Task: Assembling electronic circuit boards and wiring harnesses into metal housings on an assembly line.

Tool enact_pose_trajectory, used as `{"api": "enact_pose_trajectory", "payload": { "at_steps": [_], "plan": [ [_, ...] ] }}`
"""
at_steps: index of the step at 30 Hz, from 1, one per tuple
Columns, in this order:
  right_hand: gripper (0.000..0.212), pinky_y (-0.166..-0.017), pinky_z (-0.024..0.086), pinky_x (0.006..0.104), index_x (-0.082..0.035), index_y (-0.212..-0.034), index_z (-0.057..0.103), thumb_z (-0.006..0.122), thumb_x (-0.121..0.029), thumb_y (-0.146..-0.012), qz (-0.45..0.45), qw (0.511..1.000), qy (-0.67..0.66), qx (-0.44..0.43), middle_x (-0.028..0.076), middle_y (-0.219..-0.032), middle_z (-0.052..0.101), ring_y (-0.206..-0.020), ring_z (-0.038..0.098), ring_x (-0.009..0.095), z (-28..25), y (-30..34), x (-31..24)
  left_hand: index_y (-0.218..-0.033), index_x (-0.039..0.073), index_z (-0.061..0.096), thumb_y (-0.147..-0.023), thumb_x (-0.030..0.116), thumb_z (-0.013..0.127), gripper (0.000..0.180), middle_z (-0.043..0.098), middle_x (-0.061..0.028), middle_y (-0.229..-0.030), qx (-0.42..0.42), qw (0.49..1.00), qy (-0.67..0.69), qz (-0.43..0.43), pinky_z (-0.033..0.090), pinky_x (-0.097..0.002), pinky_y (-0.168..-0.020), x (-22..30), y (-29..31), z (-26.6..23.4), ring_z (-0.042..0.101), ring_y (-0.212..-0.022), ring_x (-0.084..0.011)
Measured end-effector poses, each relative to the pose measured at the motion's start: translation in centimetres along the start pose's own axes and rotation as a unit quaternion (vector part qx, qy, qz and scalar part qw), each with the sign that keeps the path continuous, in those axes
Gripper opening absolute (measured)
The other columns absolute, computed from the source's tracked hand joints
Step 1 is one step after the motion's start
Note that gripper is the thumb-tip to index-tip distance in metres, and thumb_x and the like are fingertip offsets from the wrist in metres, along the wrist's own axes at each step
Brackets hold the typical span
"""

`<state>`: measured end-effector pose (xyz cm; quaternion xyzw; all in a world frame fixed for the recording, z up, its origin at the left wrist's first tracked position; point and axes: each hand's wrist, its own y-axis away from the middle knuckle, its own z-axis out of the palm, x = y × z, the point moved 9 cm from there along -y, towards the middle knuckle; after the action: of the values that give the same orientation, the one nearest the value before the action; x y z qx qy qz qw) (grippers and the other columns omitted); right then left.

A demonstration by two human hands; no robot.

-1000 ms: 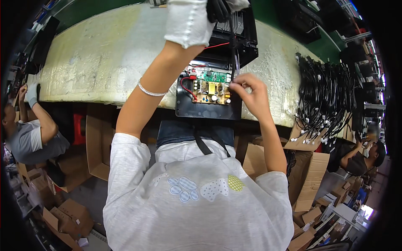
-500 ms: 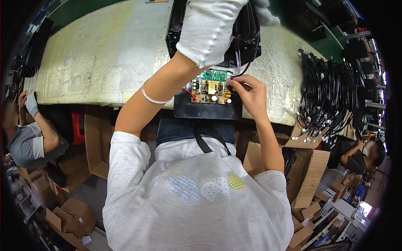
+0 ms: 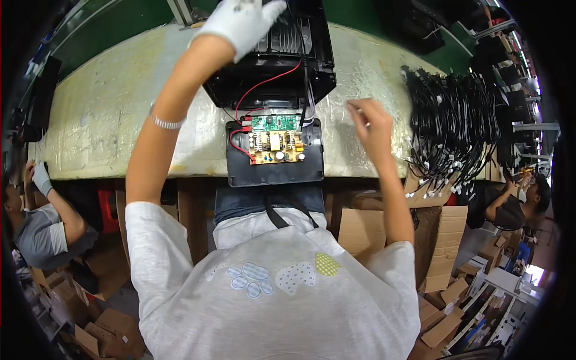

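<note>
My left hand (image 3: 239,25), in a white glove, is over the left part of a black housing (image 3: 270,69) at the top. Its thumb stands apart; the other fingertips run out of view. My bare right hand (image 3: 373,125) is raised off the table, right of the housing and apart from it. Its fingers are curled, thumb and forefinger close together; whatever they may hold is too small to make out. In front of the housing, a green and tan circuit board (image 3: 276,144) lies on a black panel (image 3: 273,175). Red wires (image 3: 264,81) and a dark cable link board and housing.
A pile of black cables with white connectors (image 3: 450,120) covers the right end of the film-covered table (image 3: 120,114). Cardboard boxes (image 3: 444,249) stand below its front edge. One person (image 3: 51,222) is at the left, another (image 3: 510,204) at the right.
My left hand has swung left, uncovering the housing and red wires. My right hand has left the board's right edge and moved up and to the right.
</note>
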<state>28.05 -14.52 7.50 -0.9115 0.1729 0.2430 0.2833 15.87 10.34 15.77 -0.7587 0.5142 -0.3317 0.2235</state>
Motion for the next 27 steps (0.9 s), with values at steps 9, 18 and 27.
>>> {"api": "enact_pose_trajectory", "payload": {
  "at_steps": [9, 18, 27],
  "plan": [
    [0.022, -0.072, 0.051, 0.0339, 0.000, -0.096, 0.059, 0.062, 0.001, -0.075, -0.275, 0.917, 0.235, -0.168, 0.011, -0.105, 0.060, -0.085, 0.061, 0.029, 4.4, -0.3, 0.4, -0.092, 0.001, 0.061, -0.084, 0.011, 0.055, 0.014, 0.056, -0.0078, -0.090, -0.226, 0.950, -0.056, 0.210, 0.053, -0.0316, -0.076, 10.2, 10.6, 2.2, 0.058, -0.090, -0.0226],
    [0.008, -0.066, 0.043, 0.0232, -0.002, -0.097, 0.057, 0.050, -0.005, -0.097, 0.077, 0.932, -0.355, 0.000, 0.002, -0.084, 0.059, -0.076, 0.052, 0.007, 2.8, -3.0, 0.4, -0.072, 0.000, 0.064, -0.079, 0.012, 0.054, 0.017, 0.064, -0.0092, -0.096, -0.302, 0.922, 0.131, 0.205, 0.054, -0.0336, -0.074, 8.1, 14.1, 12.5, 0.064, -0.087, -0.0237],
    [0.021, -0.063, 0.044, 0.0322, 0.002, -0.096, 0.057, 0.047, -0.017, -0.098, 0.074, 0.976, -0.127, -0.160, 0.004, -0.071, 0.052, -0.064, 0.048, 0.016, 7.5, 1.2, 2.4, -0.116, 0.013, 0.067, -0.091, 0.029, 0.058, 0.031, 0.063, -0.0172, -0.109, -0.464, 0.816, 0.333, -0.091, 0.044, -0.0344, -0.096, 7.3, 13.0, 12.3, 0.058, -0.107, -0.0296]
  ]
}}
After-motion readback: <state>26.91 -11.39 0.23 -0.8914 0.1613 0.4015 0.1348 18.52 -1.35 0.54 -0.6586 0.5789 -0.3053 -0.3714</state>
